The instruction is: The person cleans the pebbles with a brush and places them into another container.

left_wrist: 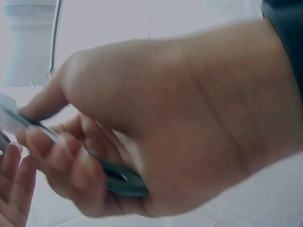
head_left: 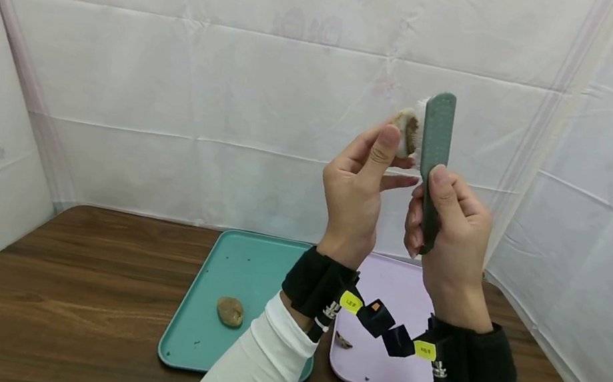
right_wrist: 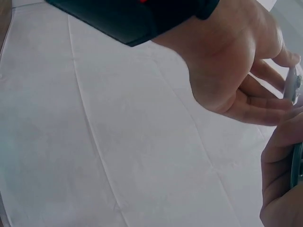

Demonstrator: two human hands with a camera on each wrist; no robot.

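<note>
bristles meet lump in the head view: the right grip (head_left: 449, 228) is clenched round the handle of a grey-green brush (head_left: 437, 138), thumb laid up its back, the brush upright with its white bristles turned toward the left grip (head_left: 355, 192), which pinches a small brownish lump (head_left: 408, 130) at its fingertips, so the lump touches the bristles just above both grips. well below them, on the worktop (head_left: 85, 276), a teal tray (head_left: 246, 262) carries a second lump (head_left: 229, 311), and a purple tray (head_left: 399, 294) beside it holds a small scrap. to do this well, i judge, the pinch should stay on the lump's edges so the bristles reach its face, with short light strokes and both grips kept over the trays so that anything falling lands there. the left wrist view is blurred but shows the right grip (left_wrist: 180, 118) wrapped round the handle (left_wrist: 118, 179), which runs across the curled fingers; a firm hold low on the handle looks sound. the right wrist view shows the left grip (right_wrist: 232, 80), palm bare and fingers extended toward the frame's edge, where the pinch itself is cut off; the lump cannot be made out there.
</note>
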